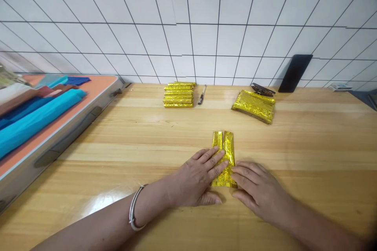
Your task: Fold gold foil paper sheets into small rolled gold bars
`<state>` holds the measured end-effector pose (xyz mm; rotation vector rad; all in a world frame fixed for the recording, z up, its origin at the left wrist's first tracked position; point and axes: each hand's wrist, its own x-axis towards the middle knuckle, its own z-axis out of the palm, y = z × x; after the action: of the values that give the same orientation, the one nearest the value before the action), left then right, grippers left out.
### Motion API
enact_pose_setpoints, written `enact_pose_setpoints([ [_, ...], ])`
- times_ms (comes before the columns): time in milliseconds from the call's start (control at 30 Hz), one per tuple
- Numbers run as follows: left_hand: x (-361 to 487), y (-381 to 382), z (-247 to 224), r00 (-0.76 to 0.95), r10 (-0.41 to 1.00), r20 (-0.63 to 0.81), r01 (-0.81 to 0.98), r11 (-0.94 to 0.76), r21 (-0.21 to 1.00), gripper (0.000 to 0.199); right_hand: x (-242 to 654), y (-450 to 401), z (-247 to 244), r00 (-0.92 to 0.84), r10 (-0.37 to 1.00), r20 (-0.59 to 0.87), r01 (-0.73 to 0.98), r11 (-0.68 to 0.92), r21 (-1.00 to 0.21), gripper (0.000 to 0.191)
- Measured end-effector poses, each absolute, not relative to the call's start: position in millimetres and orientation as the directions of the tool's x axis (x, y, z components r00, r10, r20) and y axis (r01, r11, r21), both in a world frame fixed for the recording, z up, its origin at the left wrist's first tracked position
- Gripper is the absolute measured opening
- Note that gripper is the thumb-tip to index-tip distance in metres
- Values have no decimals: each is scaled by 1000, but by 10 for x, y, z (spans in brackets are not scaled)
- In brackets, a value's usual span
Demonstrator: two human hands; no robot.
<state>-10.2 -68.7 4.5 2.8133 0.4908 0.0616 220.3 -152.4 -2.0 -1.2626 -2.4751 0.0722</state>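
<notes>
A shiny gold foil sheet [228,145] lies on the wooden table in front of me, its two long sides folded in so that they meet near a middle slit. Across its left part rests my left hand [203,172], fingers stretched out flat and a silver bangle on the wrist. My right hand [255,186] is at the sheet's right edge, its fingertips touching or very near the foil. Its fingers are loosely bent and a little apart, and I see nothing held in them. The fingers of my left hand hide part of the sheet.
Behind are a stack of folded gold strips [178,96], a pen [202,95], a pile of flat gold sheets [253,106] and a dark hair clip [263,90]. A black phone [295,73] leans on the tiled wall. Coloured fabric-like sheets [41,115] lie on an orange-topped case [100,82] at left.
</notes>
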Motion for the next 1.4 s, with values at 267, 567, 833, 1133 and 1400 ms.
enact_pose_setpoints([
  [267,-105,-681,18,944,330,12,315,-911,267,83,2179,-1521,-1,-539,761,361,766,621,-166,22],
  [567,-104,-678,27,943,332,9,316,-907,277,83,2245,-1537,-75,-576,743,342,740,651,-169,26],
  [833,-106,-693,15,933,352,71,314,-897,310,79,2225,-1520,-32,-554,764,331,740,634,-224,22],
  [1133,-108,-682,54,938,342,56,308,-895,322,75,2226,-1540,34,-527,779,339,749,615,-246,19],
  [1400,-108,-673,86,940,342,18,317,-890,328,77,3313,-1068,46,-240,921,306,969,209,132,42],
])
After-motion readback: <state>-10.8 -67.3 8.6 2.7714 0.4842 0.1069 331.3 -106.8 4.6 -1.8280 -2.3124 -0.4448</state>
